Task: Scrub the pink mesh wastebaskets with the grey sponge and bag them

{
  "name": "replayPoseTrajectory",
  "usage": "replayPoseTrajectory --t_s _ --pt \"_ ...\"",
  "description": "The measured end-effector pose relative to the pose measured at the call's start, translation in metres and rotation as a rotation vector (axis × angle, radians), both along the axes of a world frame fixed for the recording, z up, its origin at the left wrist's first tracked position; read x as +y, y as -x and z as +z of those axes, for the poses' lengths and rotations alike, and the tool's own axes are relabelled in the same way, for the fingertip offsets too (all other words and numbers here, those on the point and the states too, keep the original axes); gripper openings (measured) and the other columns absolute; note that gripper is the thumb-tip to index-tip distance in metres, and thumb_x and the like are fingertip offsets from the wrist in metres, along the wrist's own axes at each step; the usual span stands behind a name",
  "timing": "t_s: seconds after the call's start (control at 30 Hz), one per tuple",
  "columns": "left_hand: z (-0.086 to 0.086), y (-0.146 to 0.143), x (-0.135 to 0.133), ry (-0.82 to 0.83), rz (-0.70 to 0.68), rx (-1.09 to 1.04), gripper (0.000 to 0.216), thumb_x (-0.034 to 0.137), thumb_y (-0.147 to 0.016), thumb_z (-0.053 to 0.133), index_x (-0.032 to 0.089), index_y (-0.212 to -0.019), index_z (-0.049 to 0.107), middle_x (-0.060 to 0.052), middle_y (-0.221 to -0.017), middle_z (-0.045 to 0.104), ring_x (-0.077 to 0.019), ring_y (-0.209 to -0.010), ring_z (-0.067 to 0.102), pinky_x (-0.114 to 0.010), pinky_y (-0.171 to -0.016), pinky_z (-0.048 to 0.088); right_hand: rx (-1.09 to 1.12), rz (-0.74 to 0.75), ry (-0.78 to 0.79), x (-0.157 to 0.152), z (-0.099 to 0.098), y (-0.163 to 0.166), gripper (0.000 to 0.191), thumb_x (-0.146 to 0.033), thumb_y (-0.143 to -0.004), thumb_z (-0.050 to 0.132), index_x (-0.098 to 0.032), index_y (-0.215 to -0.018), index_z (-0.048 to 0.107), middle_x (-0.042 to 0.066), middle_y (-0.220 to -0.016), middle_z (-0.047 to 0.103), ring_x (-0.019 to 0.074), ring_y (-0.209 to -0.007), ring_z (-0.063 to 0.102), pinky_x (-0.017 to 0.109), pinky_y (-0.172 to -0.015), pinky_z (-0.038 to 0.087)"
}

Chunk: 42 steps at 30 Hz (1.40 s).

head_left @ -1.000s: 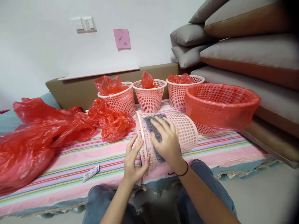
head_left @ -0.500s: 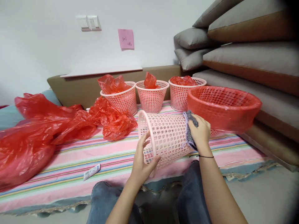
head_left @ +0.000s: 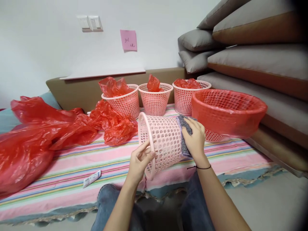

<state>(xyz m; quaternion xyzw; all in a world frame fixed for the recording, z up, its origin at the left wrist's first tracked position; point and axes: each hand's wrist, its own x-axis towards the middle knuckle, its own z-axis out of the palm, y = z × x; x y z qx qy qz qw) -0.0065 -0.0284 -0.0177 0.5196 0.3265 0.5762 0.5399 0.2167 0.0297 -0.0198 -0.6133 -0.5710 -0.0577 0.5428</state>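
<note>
- Head view: a pink basket point(head_left: 166, 138) was tipped on its side over a striped cover point(head_left: 110, 160), its mouth facing left
- The left hand point(head_left: 139, 160) had thumb and fingers closed on the basket's rim
- The right hand point(head_left: 196, 136) had its fingers curved over a grey cloth point(head_left: 183, 146), holding it against the basket near the base
- Behind, three more baskets point(head_left: 155, 104) stood upright in a row, red bags point(head_left: 154, 84) in them
- Red plastic point(head_left: 57, 131) lay heaped at left

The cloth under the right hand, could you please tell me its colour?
The cloth is grey with a pale purple edge, best seen in the head view.
</note>
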Motion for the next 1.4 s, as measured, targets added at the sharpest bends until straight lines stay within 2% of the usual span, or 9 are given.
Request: replayPoseTrajectory --t_s 0.27,0.37,0.53,0.7,0.87,0.97,1.2,1.3,1.4 --pt "-0.009 0.003 -0.001 0.079 -0.114 0.043 0.054 0.030 -0.068 0.086 0.019 -0.119 0.070 -0.011 -0.101 0.078 -0.0229 -0.078 0.074 -0.035 -0.068 0.062 -0.188 0.271 -0.075 -0.044 0.026 0.089 0.044 -0.027 -0.091 0.050 -0.029 -0.132 0.063 0.001 -0.145 0.057 0.0297 -0.137 0.042 0.052 -0.114 0.035" --pt "-0.009 0.009 -0.002 0.095 -0.082 0.055 0.048 0.026 -0.064 0.089 0.018 -0.107 0.071 -0.008 -0.096 0.077 -0.0196 -0.075 0.074 -0.032 -0.069 0.061 -0.178 0.259 -0.030 -0.034 0.023 0.079 0.043 -0.027 -0.092 0.049 -0.029 -0.133 0.062 0.000 -0.143 0.058 0.0286 -0.135 0.044 0.049 -0.112 0.038" --pt "-0.001 0.019 -0.006 0.056 -0.147 0.220 0.041 0.029 -0.067 0.087 0.016 -0.103 0.070 -0.006 -0.076 0.074 -0.0194 -0.073 0.073 -0.028 -0.064 0.060 -0.040 0.026 0.008 0.009 0.000 0.013 0.042 -0.031 -0.091 0.047 -0.023 -0.128 0.066 0.007 -0.135 0.065 0.0288 -0.126 0.051 0.052 -0.110 0.038" --pt "0.006 0.022 -0.001 -0.103 -0.048 0.296 0.029 0.039 -0.086 0.071 0.018 -0.105 0.068 -0.013 -0.108 0.074 -0.0235 -0.094 0.073 -0.036 -0.082 0.060 0.031 -0.074 -0.011 0.023 -0.018 -0.023 0.042 -0.031 -0.090 0.046 -0.023 -0.125 0.068 0.009 -0.131 0.067 0.0268 -0.121 0.055 0.051 -0.109 0.039" --pt "-0.007 0.010 0.011 -0.335 0.189 0.418 0.065 0.039 -0.086 0.069 0.029 -0.146 0.045 -0.013 -0.152 0.049 -0.0281 -0.134 0.053 -0.041 -0.102 0.052 -0.021 -0.076 0.019 0.012 -0.012 -0.004 0.043 -0.032 -0.091 0.048 -0.024 -0.128 0.066 0.008 -0.137 0.064 0.0309 -0.125 0.048 0.055 -0.108 0.038" --pt "-0.013 0.002 0.012 -0.411 0.247 0.533 0.066 0.033 -0.090 0.064 0.027 -0.151 0.039 -0.014 -0.152 0.049 -0.0272 -0.135 0.053 -0.044 -0.109 0.047 -0.038 -0.039 0.027 0.000 -0.001 0.017 0.042 -0.029 -0.090 0.049 -0.024 -0.128 0.066 0.006 -0.137 0.063 0.0317 -0.126 0.047 0.056 -0.109 0.037" --pt "-0.014 -0.002 0.006 -0.577 0.433 0.693 0.063 0.020 -0.088 0.060 0.027 -0.149 0.042 -0.014 -0.147 0.051 -0.0289 -0.135 0.051 -0.044 -0.102 0.052 -0.224 0.327 -0.034 -0.038 0.027 0.077 0.044 -0.025 -0.090 0.050 -0.031 -0.131 0.063 -0.002 -0.145 0.057 0.0280 -0.136 0.042 0.049 -0.112 0.035" --pt "-0.014 -0.002 0.006 -0.591 0.461 0.693 0.064 0.017 -0.086 0.060 0.027 -0.147 0.044 -0.014 -0.145 0.052 -0.0285 -0.132 0.053 -0.040 -0.094 0.057 -0.216 0.318 0.001 -0.030 0.029 0.074 0.044 -0.025 -0.090 0.050 -0.030 -0.132 0.063 -0.002 -0.144 0.058 0.0272 -0.135 0.043 0.047 -0.112 0.036" --pt "-0.014 -0.002 0.004 -0.645 0.468 0.710 0.065 0.015 -0.084 0.060 0.027 -0.146 0.044 -0.016 -0.147 0.049 -0.0297 -0.135 0.051 -0.039 -0.092 0.057 -0.130 0.170 0.047 -0.008 0.019 0.041 0.043 -0.028 -0.091 0.049 -0.025 -0.131 0.065 0.002 -0.140 0.062 0.0284 -0.130 0.046 0.048 -0.112 0.036"
